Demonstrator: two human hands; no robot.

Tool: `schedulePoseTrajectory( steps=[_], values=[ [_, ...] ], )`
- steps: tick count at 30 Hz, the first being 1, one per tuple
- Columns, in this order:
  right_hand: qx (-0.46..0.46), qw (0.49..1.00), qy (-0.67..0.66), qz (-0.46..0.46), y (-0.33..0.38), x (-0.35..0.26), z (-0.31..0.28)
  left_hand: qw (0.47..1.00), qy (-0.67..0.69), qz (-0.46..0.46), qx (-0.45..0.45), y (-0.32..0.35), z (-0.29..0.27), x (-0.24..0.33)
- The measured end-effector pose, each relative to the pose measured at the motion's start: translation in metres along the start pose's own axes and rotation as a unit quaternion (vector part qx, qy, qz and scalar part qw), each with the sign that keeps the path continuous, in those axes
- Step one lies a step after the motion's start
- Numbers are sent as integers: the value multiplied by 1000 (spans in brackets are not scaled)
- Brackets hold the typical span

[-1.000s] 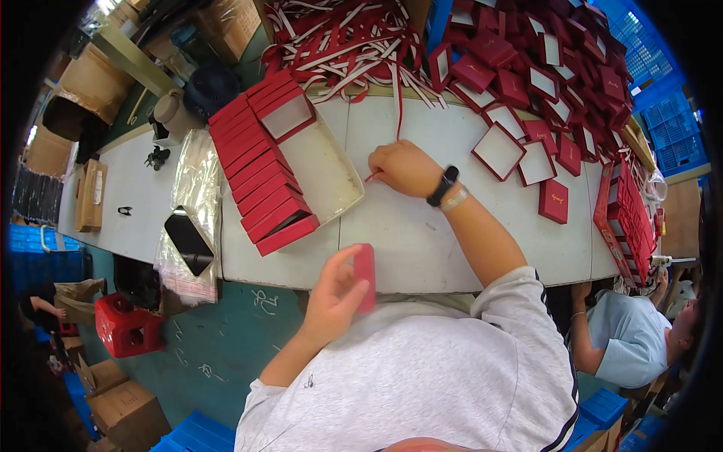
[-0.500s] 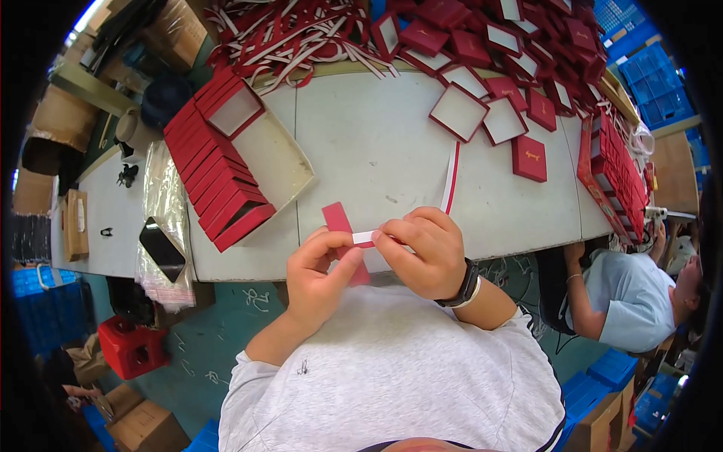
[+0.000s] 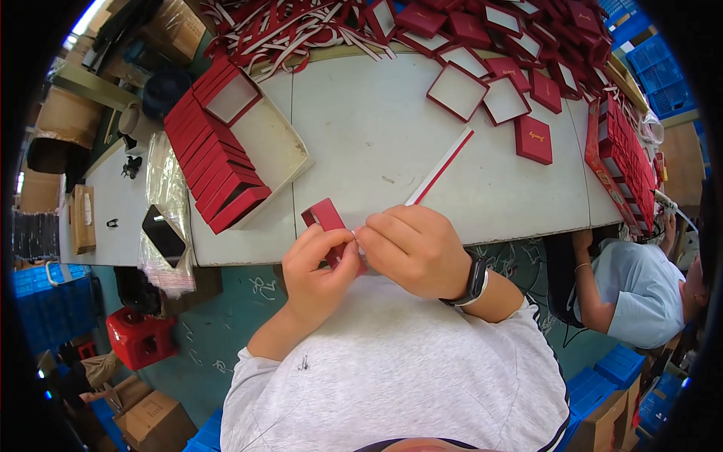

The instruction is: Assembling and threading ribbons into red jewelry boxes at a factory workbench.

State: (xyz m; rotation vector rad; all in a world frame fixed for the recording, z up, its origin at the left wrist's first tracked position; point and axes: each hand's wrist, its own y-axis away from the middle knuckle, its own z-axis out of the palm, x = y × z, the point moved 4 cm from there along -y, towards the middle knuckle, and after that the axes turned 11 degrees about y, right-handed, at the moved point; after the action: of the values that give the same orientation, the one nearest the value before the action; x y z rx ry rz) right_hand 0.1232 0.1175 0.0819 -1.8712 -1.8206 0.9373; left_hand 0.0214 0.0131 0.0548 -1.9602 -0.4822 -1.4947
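In front of my chest both hands meet near the table's front edge. My left hand (image 3: 320,265) is closed around a small red cardboard box piece (image 3: 329,216), whose hollow end shows above the fingers. The fingertips of my right hand (image 3: 416,250) pinch close against my left thumb and forefinger. A white-and-red ribbon (image 3: 443,164) runs from behind my right hand and slants up to the right over the table. Its near end is hidden by my fingers.
A shallow tray (image 3: 282,143) holding a row of red boxes (image 3: 218,162) stands at the left. Loose ribbons (image 3: 294,30) and red box parts (image 3: 459,87) are heaped at the back. A phone (image 3: 163,235) rests on plastic bags at far left. Another person (image 3: 633,282) sits at right.
The red box piece has turned, so its hollow end now shows. The white band between my hands has gone from view. The ribbon's free end has swung into a straight slant.
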Motion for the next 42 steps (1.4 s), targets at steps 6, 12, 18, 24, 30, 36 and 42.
schedulePoseTrajectory(
  steps=[6, 12, 18, 24, 30, 36, 42],
  values=[
    [-11, 1000, -11, 8, 1, 4, -3, 999, -31, 26, -23, -2, 5, 1],
    [220, 840, -176, 463, 84, 90, -64, 998, 47, 29, 23, -11, -8, -8],
    [480, 469, 17, 741, 484, 109, -226, 986, 78, 116, 86, -38, -30, -8],
    [127, 95, 402, 902, 776, -136, -286, 967, 175, 172, 64, -63, -36, -4],
    [-659, 396, 68, 636, 460, -10, -82, 929, 255, 266, 12, -60, -20, 1],
    [-134, 835, -265, 463, 125, 49, -58, 914, 304, 267, -21, -42, -28, -2],
    [-77, 876, -437, 189, -13, 0, 8, 913, 306, 271, -14, -26, -20, 19]
  ],
)
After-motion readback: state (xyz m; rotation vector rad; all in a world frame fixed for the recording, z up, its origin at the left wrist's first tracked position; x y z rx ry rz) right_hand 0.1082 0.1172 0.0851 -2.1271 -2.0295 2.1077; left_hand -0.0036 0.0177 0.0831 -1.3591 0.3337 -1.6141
